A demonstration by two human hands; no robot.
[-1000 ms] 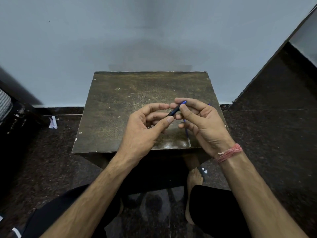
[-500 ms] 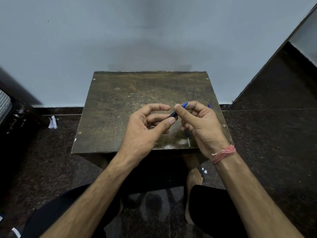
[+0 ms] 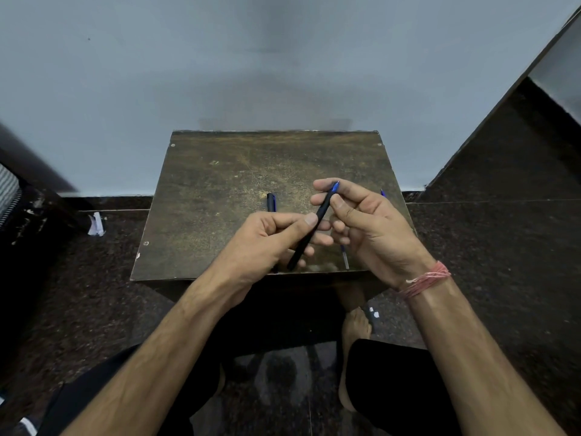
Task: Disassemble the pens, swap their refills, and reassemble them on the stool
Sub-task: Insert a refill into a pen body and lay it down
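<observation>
Your two hands have drawn apart since half a second ago, and much more of the black pen (image 3: pixel 315 223) now shows between them, slanting from lower left up to its blue tip. Your left hand (image 3: pixel 267 243) has its grip closed on the lower barrel, thumb pressed along the side. Your right hand (image 3: pixel 366 228) pinches the upper end near the blue tip between thumb and forefinger. The pen sits above the near half of the stool (image 3: pixel 220 196), not touching it. With the left hand shifted, a second dark pen part (image 3: pixel 271 202) has come into view lying on the stool just beyond your left knuckles. A thin refill (image 3: pixel 345 258) lies near the stool's front edge, below your right hand. The pink thread band (image 3: pixel 426 280) circles your right wrist.
</observation>
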